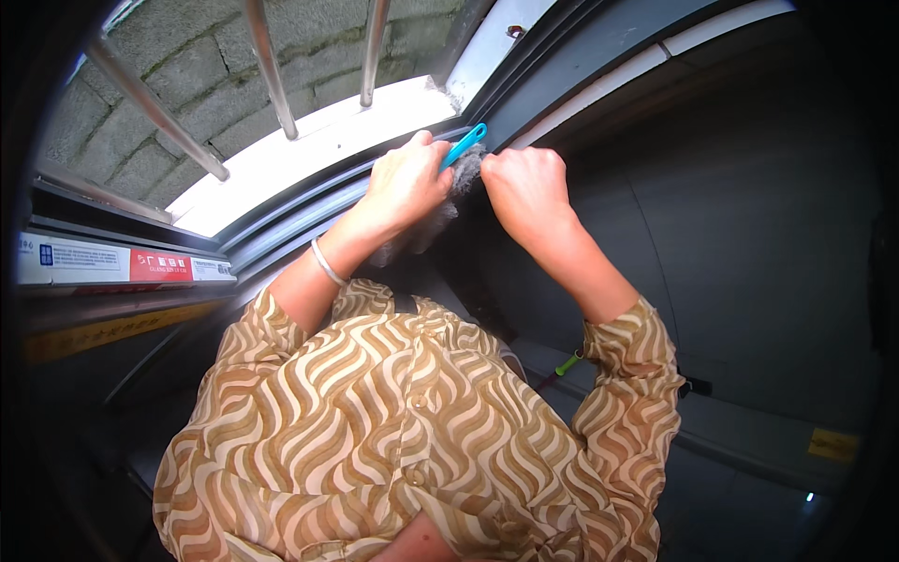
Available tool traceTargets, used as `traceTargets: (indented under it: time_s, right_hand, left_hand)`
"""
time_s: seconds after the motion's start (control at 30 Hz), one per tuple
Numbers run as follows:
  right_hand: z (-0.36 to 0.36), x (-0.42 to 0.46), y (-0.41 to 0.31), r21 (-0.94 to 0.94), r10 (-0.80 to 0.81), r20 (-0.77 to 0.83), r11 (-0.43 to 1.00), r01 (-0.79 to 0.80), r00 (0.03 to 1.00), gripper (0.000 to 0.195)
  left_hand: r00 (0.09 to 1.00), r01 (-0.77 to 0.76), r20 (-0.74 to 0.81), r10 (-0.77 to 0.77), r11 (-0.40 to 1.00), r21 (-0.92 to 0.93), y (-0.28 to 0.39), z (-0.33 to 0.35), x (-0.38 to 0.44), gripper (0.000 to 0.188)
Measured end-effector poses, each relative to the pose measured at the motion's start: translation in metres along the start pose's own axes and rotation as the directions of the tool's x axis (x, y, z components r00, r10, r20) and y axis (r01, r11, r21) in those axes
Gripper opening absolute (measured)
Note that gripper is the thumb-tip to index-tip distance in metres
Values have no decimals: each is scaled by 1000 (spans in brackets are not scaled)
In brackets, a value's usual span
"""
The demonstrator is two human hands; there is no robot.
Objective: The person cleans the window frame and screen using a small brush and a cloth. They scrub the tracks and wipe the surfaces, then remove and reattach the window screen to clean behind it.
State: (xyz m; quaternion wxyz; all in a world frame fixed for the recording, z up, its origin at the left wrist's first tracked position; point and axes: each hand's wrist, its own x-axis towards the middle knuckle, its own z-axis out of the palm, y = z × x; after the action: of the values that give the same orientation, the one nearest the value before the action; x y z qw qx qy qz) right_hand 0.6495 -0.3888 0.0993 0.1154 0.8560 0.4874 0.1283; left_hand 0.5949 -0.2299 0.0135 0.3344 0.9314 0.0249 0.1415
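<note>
My left hand (411,179) is closed around a bright blue plastic handle (463,146) with a hanging hole in its end. Grey fluffy material (466,171), apparently a duster head, bunches beside the handle and hangs below my left hand. My right hand (528,175) makes a fist at the right edge of this fluff and appears to grip it; its fingertips are turned away from view. Both hands are just inside the sliding-window track (302,211), close to the corner of the dark window frame (555,84).
Metal security bars (270,70) rise from the white outer sill (281,165), before a grey block wall (189,60). At left, a sash edge carries a printed label (84,261). A green-handled tool (567,363) lies low behind my right arm, near a dark panel (737,246).
</note>
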Motion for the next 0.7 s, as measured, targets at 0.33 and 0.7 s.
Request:
traceTargets:
  time_s: [0.33,0.7]
  right_hand:
    - [-1,70,7,-168,-287,334,919,357,898,6]
    - [-24,112,26,40,-178,649,979,200,740,22]
  left_hand:
    - [1000,8,-8,-7,998,69,2,7,5,19]
    - [993,109,39,-110,994,26,2,-5,3,25]
